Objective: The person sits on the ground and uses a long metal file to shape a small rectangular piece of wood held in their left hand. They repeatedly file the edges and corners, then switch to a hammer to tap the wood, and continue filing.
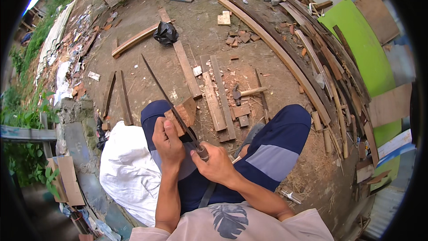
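Note:
My right hand [216,163] is closed around the brown handle [202,153] of a long, narrow, dark blade [162,88]. Its tip points away and to the left, and I cannot tell whether it is a machete or a saw. Curled beside the blade, my left hand [168,145] has its thumb on top; what its fingers grip is hidden. A wooden block [187,109] lies just beyond my left hand, with the blade crossing over it. Farther ahead on the ground, a hammer [249,92] with a pale wooden handle rests near small wood pieces [241,110].
Planks [214,93] lie on the dirt ahead, with a black plastic bag [166,33] beyond. Long timber pieces [285,58] are stacked along the right by a green panel [361,47]. White cloth [129,174] lies at my left knee, next to a low concrete wall [82,151].

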